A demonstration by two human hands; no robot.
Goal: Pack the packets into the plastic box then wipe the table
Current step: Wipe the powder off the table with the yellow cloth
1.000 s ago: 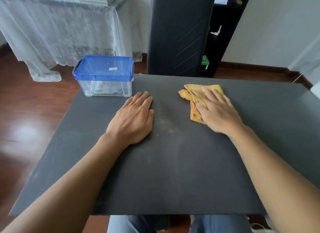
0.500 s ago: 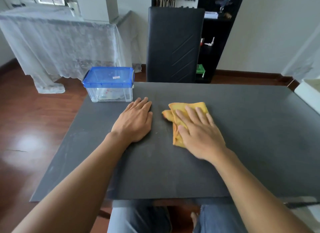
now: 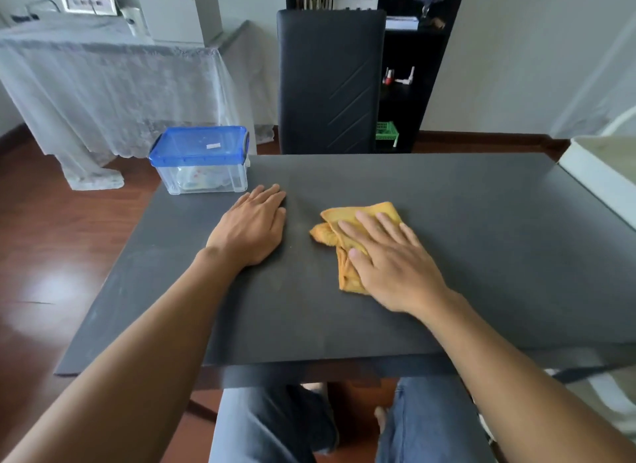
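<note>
A clear plastic box [image 3: 206, 183] with a blue lid shut on it stands at the far left corner of the dark table [image 3: 481, 242]. Pale packets [image 3: 196, 180] show faintly through its wall. My left hand [image 3: 251, 228] lies flat on the table, just in front of the box and to its right, holding nothing. My right hand [image 3: 389, 259] presses palm-down on a crumpled yellow cloth [image 3: 358, 211] near the table's middle. A narrow strip of bare table separates the cloth from my left hand.
A black chair [image 3: 330, 80] stands behind the far edge, with a black shelf [image 3: 402, 66] behind it. A white object [image 3: 602, 173] overlaps the table's right edge. A lace-covered table [image 3: 103, 83] stands at the back left. My knees are under the near edge.
My right hand has slid the cloth left and toward me, closer to my left hand. The left hand has stayed flat in place. The view has pulled back and tilted up.
</note>
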